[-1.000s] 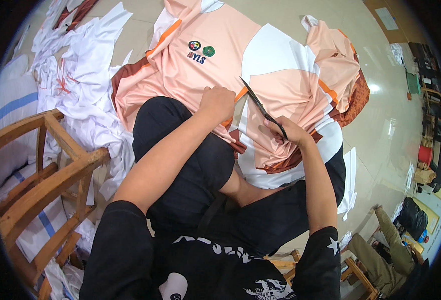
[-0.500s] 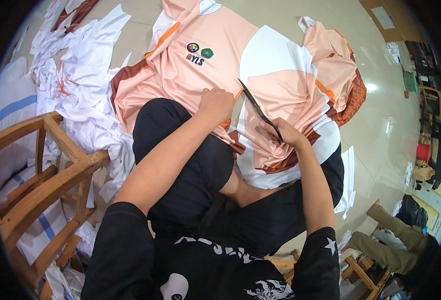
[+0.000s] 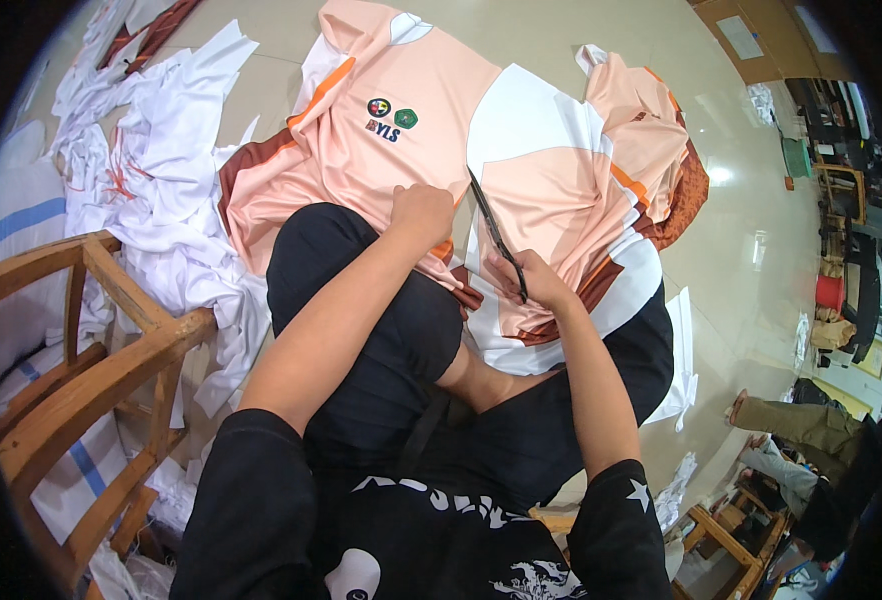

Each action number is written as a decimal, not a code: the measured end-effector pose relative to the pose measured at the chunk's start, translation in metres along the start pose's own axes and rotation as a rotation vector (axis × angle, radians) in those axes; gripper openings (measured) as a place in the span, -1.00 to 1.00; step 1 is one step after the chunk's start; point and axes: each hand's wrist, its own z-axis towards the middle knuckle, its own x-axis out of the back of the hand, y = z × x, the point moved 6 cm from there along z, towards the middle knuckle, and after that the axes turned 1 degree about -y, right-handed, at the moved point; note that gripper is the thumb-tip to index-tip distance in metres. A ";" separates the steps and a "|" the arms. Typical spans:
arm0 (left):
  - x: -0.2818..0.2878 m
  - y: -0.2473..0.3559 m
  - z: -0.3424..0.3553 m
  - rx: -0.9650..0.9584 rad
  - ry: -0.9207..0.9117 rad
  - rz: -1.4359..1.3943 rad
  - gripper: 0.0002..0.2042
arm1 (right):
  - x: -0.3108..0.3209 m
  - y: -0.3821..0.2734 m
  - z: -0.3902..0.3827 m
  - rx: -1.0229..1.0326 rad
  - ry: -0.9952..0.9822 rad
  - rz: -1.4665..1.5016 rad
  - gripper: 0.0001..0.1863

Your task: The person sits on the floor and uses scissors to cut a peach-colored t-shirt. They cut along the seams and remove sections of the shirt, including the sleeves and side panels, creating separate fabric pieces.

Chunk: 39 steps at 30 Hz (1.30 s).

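My right hand [image 3: 533, 278] is closed around the handles of long black scissors [image 3: 491, 222], whose blades point away from me at the gap between two pieces of cloth. On the left, my left hand [image 3: 424, 213] is a closed fist on the lower edge of a peach fabric piece [image 3: 426, 75] with orange trim and two small badges; its fingertips are hidden. A second peach fabric piece [image 3: 546, 190], with a white upper section and maroon edges, spreads to the right of the scissors. Both lie over the tiled floor and against my knees.
White cloth scraps [image 3: 161, 140] are heaped on the left beside a white sack [image 3: 21, 200] with blue stripes. A wooden frame [image 3: 111, 340] stands close to my left arm. At the far right a person's legs [image 3: 796, 420] stretch on the floor, below a red spool-like object [image 3: 829, 292].
The scissors have swung more upright and shifted left, with the tips now at the peach cloth's edge. My left hand keeps its closed hold. The whole view has shifted slightly.
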 end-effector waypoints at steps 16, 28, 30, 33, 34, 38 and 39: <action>0.011 -0.008 -0.008 0.066 -0.120 0.005 -0.79 | -0.032 -0.032 0.014 -0.047 0.117 0.249 -0.30; 0.011 -0.013 -0.008 0.093 -0.144 -0.018 -0.76 | -0.037 -0.037 0.029 -0.013 0.137 0.256 -0.31; 0.012 -0.014 -0.008 0.107 -0.148 -0.022 -0.76 | -0.040 -0.037 0.030 -0.006 0.170 0.249 -0.32; 0.014 -0.015 -0.009 0.116 -0.171 -0.025 -0.75 | -0.047 -0.038 0.029 -0.008 0.212 0.246 -0.32; 0.014 -0.015 -0.009 0.114 -0.184 -0.020 -0.75 | -0.049 -0.039 0.029 -0.001 0.210 0.255 -0.33; 0.018 -0.015 -0.013 0.112 -0.204 -0.020 -0.76 | -0.057 -0.042 0.030 0.003 0.208 0.288 -0.33; 0.019 -0.015 -0.013 0.111 -0.201 -0.016 -0.76 | -0.058 -0.043 0.030 0.005 0.217 0.264 -0.33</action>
